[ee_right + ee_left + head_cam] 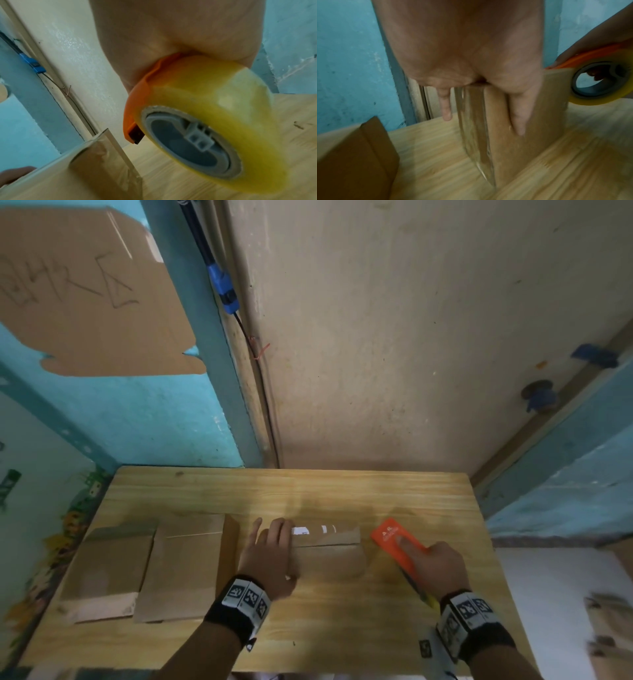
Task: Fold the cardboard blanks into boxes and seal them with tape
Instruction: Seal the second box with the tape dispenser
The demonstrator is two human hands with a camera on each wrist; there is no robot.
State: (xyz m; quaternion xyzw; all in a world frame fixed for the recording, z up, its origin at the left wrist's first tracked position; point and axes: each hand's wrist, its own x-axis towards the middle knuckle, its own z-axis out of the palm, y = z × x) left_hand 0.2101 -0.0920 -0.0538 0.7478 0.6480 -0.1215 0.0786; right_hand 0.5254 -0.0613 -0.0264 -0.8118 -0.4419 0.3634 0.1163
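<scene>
Left hand (270, 549) lay flat with straight fingers on the taped brown cardboard box (329, 556); right hand (435, 566) gripped the orange plastic tape dispenser (394, 535), logo too blurry to read.

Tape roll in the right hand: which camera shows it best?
Right wrist view: the yellowish tape roll fills the frame, grey core and orange dispenser plain. The left wrist view catches part of it at its right edge. In the head view, only the dispenser's orange top shows.
</scene>
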